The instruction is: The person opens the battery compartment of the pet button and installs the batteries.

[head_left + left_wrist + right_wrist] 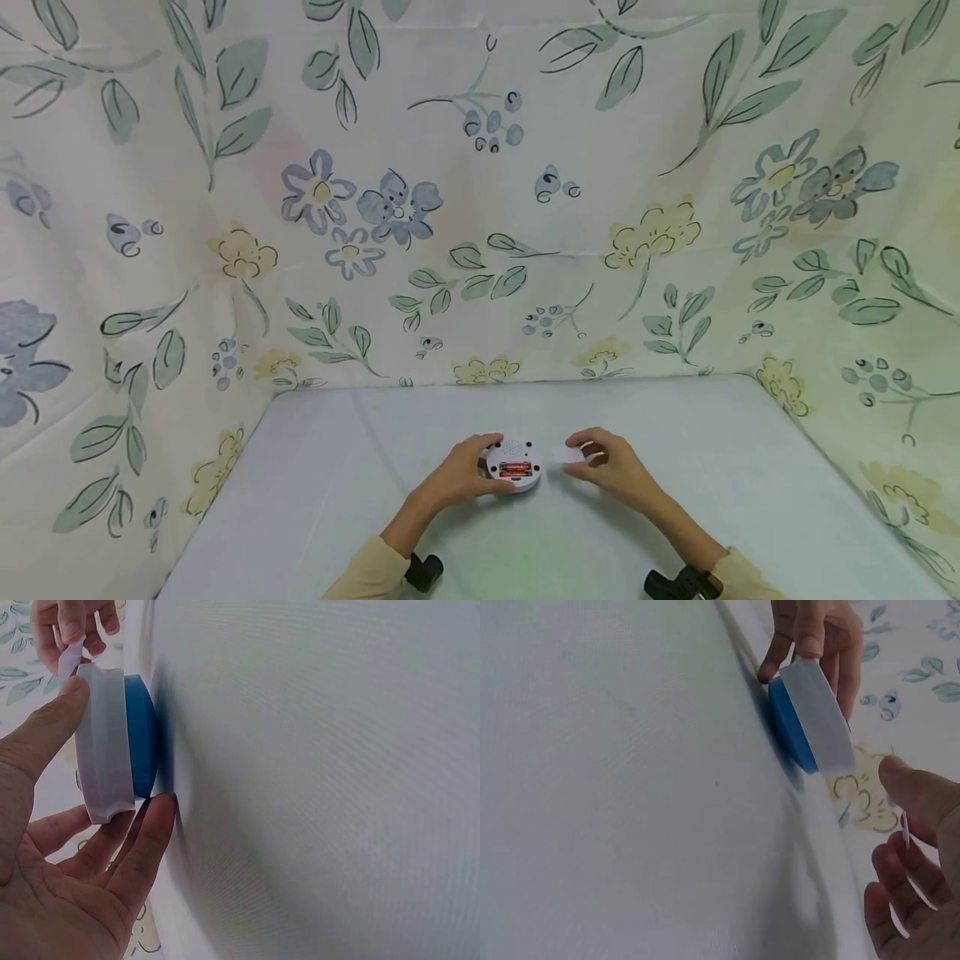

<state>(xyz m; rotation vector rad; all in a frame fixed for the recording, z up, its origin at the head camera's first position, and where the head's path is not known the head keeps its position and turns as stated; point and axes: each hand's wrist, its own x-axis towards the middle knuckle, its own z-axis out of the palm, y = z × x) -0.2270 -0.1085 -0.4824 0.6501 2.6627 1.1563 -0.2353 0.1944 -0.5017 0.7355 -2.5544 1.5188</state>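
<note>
My left hand [459,475] grips a round white device [513,452] by its rim, thumb on one side and fingers on the other. Its underside faces up, showing speaker holes, small dark feet and an uncovered battery compartment with red-orange batteries [515,470]. A blue part [140,739] of the device faces the table in the left wrist view. To the right, apart from the device, my right hand [621,473] pinches a small white battery cover [570,455] between thumb and fingers. The right wrist view shows that cover nearly edge-on, partly hidden by the fingers.
Both hands work over a white-covered table [337,500]. A floral cloth [480,208] rises behind the table and along both sides. Dark wrist-worn cameras [425,572] sit by the sleeves' cuffs.
</note>
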